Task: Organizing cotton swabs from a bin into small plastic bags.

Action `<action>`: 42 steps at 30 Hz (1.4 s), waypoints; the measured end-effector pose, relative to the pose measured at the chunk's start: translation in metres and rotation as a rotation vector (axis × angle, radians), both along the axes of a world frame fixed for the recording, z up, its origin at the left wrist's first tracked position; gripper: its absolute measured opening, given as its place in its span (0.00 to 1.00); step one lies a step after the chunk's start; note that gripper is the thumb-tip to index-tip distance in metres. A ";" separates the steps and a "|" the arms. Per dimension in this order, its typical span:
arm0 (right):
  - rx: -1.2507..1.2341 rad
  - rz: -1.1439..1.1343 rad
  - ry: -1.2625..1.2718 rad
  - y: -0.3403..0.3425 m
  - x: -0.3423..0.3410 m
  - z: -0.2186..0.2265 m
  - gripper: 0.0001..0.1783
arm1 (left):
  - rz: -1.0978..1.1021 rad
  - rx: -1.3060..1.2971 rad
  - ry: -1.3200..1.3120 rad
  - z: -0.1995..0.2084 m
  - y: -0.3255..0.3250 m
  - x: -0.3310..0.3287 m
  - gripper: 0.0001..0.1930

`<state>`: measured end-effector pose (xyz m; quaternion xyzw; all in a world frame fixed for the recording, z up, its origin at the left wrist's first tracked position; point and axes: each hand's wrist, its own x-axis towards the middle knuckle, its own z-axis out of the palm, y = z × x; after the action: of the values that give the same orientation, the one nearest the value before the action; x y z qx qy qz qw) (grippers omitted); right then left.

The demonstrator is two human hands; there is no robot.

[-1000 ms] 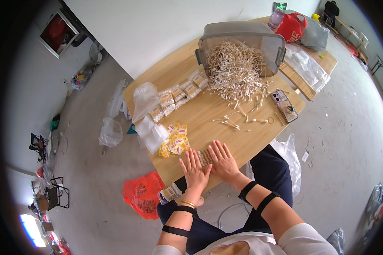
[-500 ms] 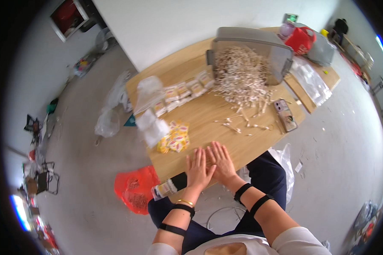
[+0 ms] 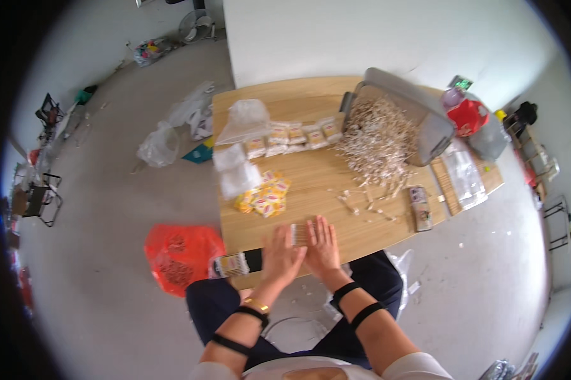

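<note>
Near the front edge of the table, a small row of cotton swabs (image 3: 300, 235) lies between my two hands. My left hand (image 3: 283, 256) rests at the left end of the row, its fingers stretched out and slightly blurred. At the right end is my right hand (image 3: 323, 248), fingers straight and lying flat. Both palms face the tabletop, and the swab tips are hidden by the hands. Left of my left hand, a clear pack of swabs (image 3: 233, 265) lies by a black strip (image 3: 253, 259). Yellow and white printed packets (image 3: 266, 194) are piled just beyond.
A grey translucent bin (image 3: 436, 130) lies on its side, with a heap of loose swabs (image 3: 377, 136) spilling out. A phone (image 3: 420, 209) lies at the right. Filled packs (image 3: 295, 134) stand in rows beside clear bags (image 3: 244, 120). A red bag (image 3: 184, 253) sits at lower left.
The view has swung, so the table sits straighter in it. My left hand has moved a little apart from the right, showing more of the swab row between them.
</note>
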<state>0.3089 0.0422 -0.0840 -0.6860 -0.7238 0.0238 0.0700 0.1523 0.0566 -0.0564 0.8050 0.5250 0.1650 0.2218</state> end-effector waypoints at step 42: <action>-0.038 0.243 0.182 -0.025 -0.142 0.008 0.51 | 0.946 -0.116 -0.551 -0.069 -0.003 -0.142 0.36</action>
<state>0.1672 0.0173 -0.0761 -0.5898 -0.7914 0.1077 0.1191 0.0100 0.0535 -0.1255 0.3947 0.7604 0.4219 0.2966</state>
